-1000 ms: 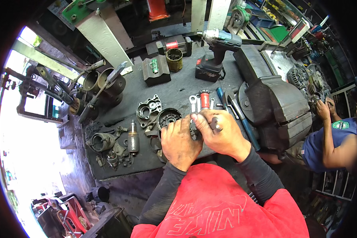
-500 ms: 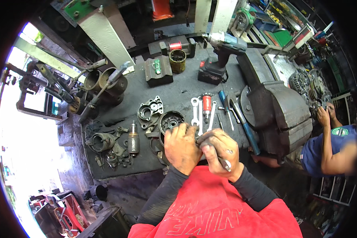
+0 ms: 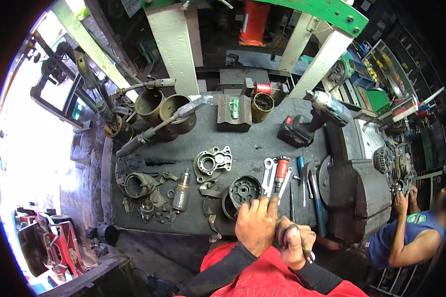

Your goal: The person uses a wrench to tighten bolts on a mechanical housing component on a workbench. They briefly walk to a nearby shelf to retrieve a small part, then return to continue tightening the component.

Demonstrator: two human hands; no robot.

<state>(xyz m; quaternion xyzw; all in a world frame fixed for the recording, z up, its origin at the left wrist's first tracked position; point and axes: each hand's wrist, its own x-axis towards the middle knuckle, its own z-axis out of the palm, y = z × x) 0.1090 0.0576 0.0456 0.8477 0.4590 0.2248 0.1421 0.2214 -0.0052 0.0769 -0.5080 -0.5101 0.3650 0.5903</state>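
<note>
My left hand [image 3: 255, 225] lies palm down at the near edge of the dark workbench [image 3: 262, 143]. Its fingertips reach toward a black round motor housing [image 3: 243, 190] and two silver spanners [image 3: 268, 173]; what is under the palm is hidden. My right hand [image 3: 295, 242] is just beside it, off the bench edge. It is closed around a small metal tool [image 3: 309, 256] whose shiny end sticks out below the fist. The two hands touch. A red-handled screwdriver [image 3: 281, 171] lies just past them.
A large dark vise [image 3: 357, 198] stands at the right. A cordless drill [image 3: 309, 119] lies at the back. A cast cover [image 3: 212, 161], an armature [image 3: 182, 190] and small parts lie to the left. Another person [image 3: 406, 237] works at the far right.
Both hands have drawn back from the bench middle toward my body. The right hand has come off the bench edge with the tool, and the view has tilted up.
</note>
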